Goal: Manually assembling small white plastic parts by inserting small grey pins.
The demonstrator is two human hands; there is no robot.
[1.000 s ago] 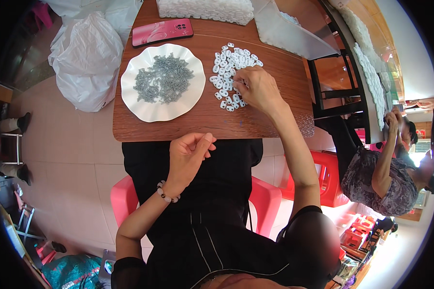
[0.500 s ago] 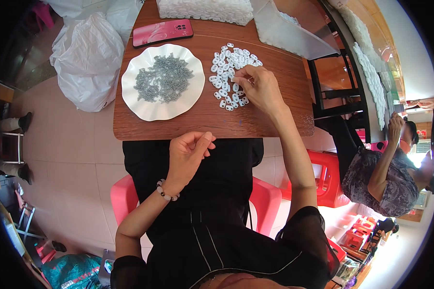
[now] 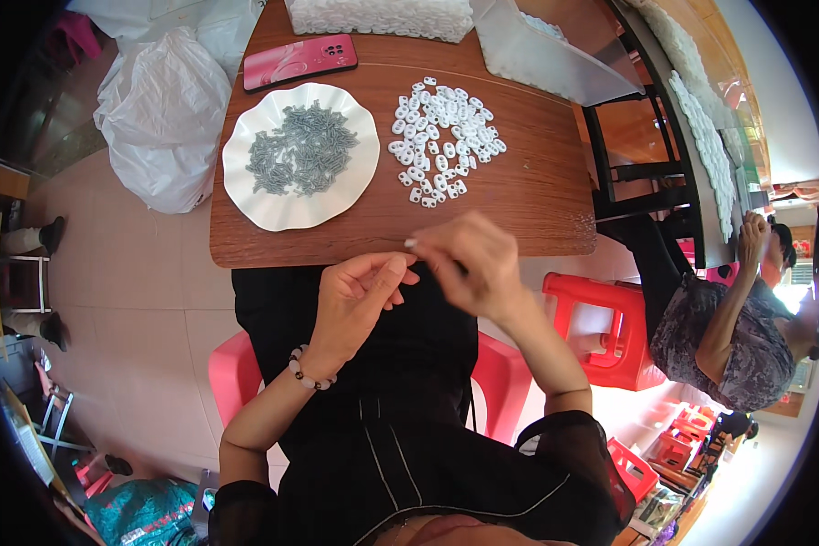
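Just off the table's near edge my two hands meet, fingertips close together. My right hand point(image 3: 475, 266), a little blurred, pinches a small white plastic piece point(image 3: 410, 243). The fingers of my left hand point(image 3: 358, 296) are curled with the thumb pressed to them; whatever they hold is hidden. Beyond my right hand, a loose heap of white two-holed plastic pieces point(image 3: 441, 156) lies on the table. To its left stands a white wavy-rimmed plate point(image 3: 235, 162), with many small grey screws point(image 3: 302, 150) spread over its middle.
The brown wooden table point(image 3: 537, 196) also carries a pink phone point(image 3: 300, 62), a clear container of white pieces point(image 3: 382, 20) and a translucent bin point(image 3: 528, 68). White plastic bags point(image 3: 166, 123) stand at the left. A red stool point(image 3: 601, 332) and another person point(image 3: 723, 341) are at the right.
My right hand has come back from the white heap toward my left hand, bringing a white piece. My left hand has barely moved.
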